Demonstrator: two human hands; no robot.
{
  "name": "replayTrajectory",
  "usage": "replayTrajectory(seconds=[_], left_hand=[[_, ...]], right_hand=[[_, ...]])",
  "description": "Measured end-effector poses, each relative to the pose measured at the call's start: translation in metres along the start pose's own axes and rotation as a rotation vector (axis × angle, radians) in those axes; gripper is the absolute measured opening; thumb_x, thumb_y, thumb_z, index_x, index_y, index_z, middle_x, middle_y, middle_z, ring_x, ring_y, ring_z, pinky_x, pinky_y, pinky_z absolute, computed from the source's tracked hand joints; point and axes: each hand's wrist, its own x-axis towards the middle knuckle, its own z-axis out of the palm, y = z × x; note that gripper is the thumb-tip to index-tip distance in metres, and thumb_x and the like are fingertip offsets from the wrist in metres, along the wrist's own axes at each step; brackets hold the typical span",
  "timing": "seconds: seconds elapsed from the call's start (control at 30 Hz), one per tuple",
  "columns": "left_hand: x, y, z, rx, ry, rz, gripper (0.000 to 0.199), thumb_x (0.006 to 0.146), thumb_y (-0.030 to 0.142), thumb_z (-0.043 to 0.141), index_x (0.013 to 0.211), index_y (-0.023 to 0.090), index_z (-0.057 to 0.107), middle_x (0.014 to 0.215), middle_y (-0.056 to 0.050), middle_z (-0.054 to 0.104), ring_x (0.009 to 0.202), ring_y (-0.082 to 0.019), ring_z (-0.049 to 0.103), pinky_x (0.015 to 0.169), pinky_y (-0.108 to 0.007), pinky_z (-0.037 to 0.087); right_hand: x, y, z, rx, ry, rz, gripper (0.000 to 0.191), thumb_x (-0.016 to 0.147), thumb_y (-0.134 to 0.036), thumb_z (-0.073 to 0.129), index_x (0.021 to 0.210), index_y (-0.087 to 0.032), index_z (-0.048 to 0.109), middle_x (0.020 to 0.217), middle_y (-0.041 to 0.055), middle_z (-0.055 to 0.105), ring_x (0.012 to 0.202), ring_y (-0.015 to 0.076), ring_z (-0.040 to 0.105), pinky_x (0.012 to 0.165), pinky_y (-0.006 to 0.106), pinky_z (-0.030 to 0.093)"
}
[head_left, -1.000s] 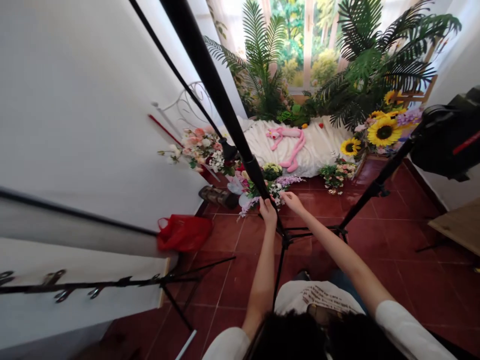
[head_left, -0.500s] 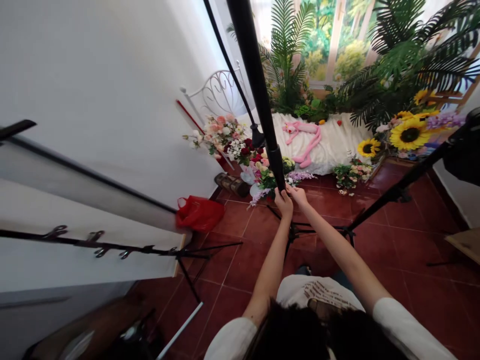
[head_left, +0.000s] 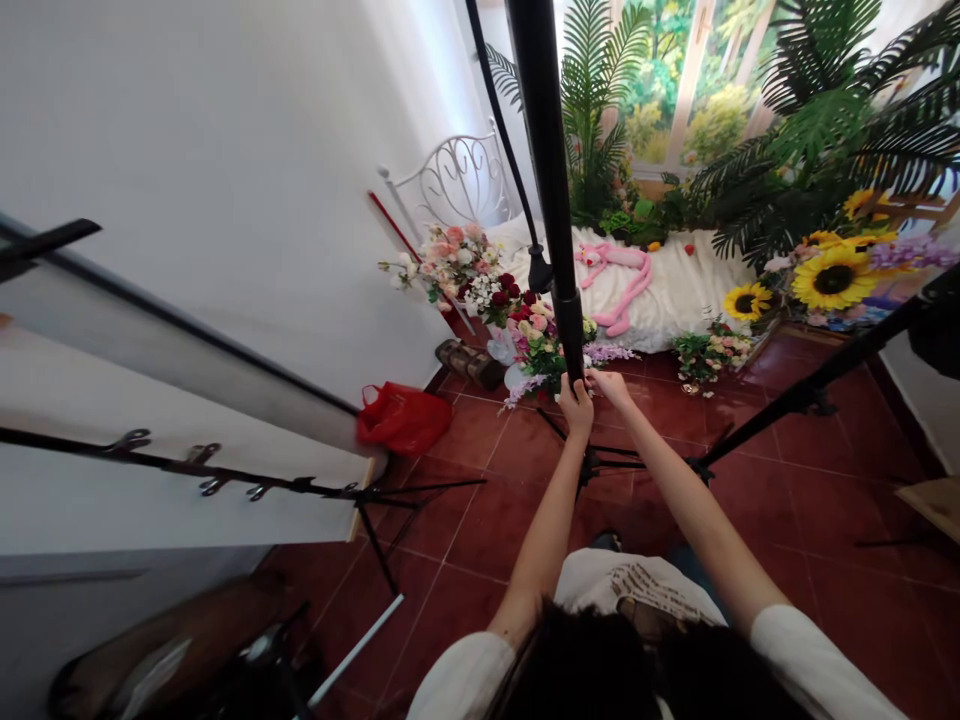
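A tall black stand pole (head_left: 551, 180) rises in front of me, with a black cable and plug (head_left: 538, 270) hanging beside it. My left hand (head_left: 576, 405) is wrapped round the lower part of the pole. Against the pole's right side, my right hand (head_left: 609, 387) has its fingers closed at about the same height; what they pinch is too small to make out. The stand's dark legs spread over the floor below my hands.
Flower bunches (head_left: 536, 335) stand just beyond the pole, before a bed with a white cover (head_left: 667, 290) and a pink plush toy (head_left: 624, 290). A red bag (head_left: 405, 418) and a clamp-hung stand bar (head_left: 247, 478) are left. Another black stand (head_left: 795, 400) slants at right.
The view has shifted slightly, so most of the scene sits further right. My right hand's fingers have moved slightly away from the pole; my left hand still holds it.
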Motion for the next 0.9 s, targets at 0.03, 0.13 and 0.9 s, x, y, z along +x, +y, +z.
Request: replayTrajectory(seconds=[0.03,0.13,0.9], left_hand=[[0.0,0.0,0.0,-0.003,-0.001,-0.001,0.06,0.09,0.073,0.029,0.081,0.019,0.053,0.067,-0.003,0.059,0.061,-0.015,0.056,0.063,-0.027,0.046],[0.0,-0.002,0.0,-0.003,0.004,-0.004,0.059,0.089,0.073,0.03,0.081,0.019,0.054,0.068,-0.004,0.06,0.063,-0.016,0.058,0.064,-0.027,0.047],[-0.001,-0.006,-0.002,0.038,-0.007,0.017,0.057,0.092,0.069,0.03,0.079,0.02,0.055,0.071,-0.005,0.061,0.064,-0.017,0.058,0.066,-0.029,0.047]], right_hand=[[0.0,0.001,0.0,0.05,-0.003,0.013,0.024,0.071,-0.038,0.067,0.068,-0.015,0.07,0.061,0.0024,0.068,0.06,0.0123,0.064,0.057,0.02,0.047],[0.001,0.004,-0.001,0.166,-0.027,0.066,0.019,0.072,-0.032,0.066,0.074,-0.015,0.072,0.068,0.003,0.071,0.064,0.0119,0.065,0.063,0.02,0.048],[0.005,-0.001,0.021,0.191,-0.176,0.252,0.038,0.072,-0.055,0.067,0.061,-0.022,0.051,0.046,-0.0079,0.043,0.05,0.0109,0.045,0.052,0.023,0.039]])
